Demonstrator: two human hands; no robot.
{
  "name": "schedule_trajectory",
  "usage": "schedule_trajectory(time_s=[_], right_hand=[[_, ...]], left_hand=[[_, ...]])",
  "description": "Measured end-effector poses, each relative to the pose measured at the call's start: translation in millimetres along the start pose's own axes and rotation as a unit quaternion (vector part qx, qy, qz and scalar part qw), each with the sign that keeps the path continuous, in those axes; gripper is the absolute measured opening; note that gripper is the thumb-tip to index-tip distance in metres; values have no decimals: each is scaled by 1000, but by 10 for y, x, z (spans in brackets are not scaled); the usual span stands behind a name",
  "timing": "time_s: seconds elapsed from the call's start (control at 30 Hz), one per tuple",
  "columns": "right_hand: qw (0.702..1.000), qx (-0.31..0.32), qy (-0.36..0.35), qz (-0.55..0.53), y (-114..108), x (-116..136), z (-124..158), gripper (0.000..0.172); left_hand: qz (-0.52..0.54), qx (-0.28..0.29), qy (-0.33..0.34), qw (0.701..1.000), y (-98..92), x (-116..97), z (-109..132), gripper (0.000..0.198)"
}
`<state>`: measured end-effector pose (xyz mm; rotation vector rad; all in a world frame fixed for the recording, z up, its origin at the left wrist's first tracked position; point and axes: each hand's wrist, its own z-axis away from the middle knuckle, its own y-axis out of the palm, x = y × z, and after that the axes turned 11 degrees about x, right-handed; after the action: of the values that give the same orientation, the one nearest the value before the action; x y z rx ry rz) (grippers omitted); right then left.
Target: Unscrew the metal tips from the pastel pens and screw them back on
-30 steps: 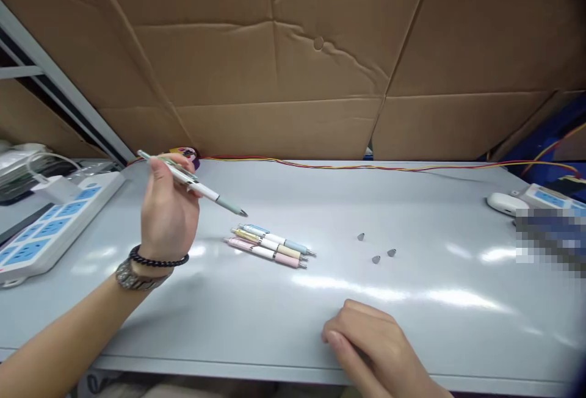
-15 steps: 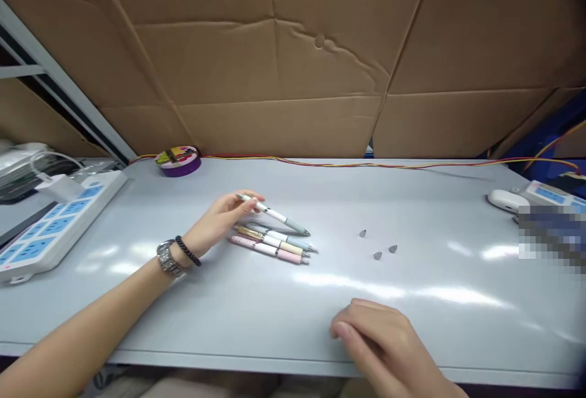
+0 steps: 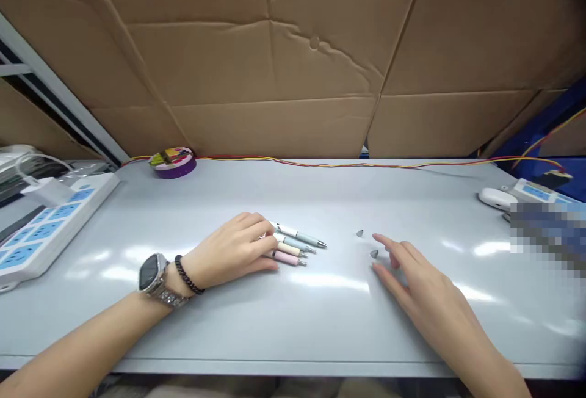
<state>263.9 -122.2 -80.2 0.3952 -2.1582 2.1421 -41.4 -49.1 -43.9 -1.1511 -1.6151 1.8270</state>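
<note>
While the left hand (image 3: 233, 251) lies curled over four pens (image 3: 289, 249) on the counter (image 3: 274, 325), grip hidden, the right hand (image 3: 425, 291) hovers open, thumb and forefinger parted about one cone (image 3: 374, 254) beside them. Looks like lining-up; a pick would call for a light pinch.

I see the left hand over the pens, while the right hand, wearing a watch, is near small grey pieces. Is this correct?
No: the head view shows the watch on the left wrist. The left hand is over the pens, and the right hand is near small grey pieces.
</note>
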Motion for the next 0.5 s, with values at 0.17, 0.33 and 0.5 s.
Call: schedule_trajectory(time_s=[0.17, 0.33, 0.5], right_hand=[[997, 24, -30, -70, -22, 10, -24, 15], [982, -5, -84, -168, -105, 159, 30, 8], [926, -38, -156, -341, -150, 358, 164, 7]], left_hand=[[-10, 21, 16, 1000, 61, -90, -17, 25], [94, 33, 29, 995, 92, -324, 13, 20], [263, 70, 29, 962, 205, -629, 49, 26]])
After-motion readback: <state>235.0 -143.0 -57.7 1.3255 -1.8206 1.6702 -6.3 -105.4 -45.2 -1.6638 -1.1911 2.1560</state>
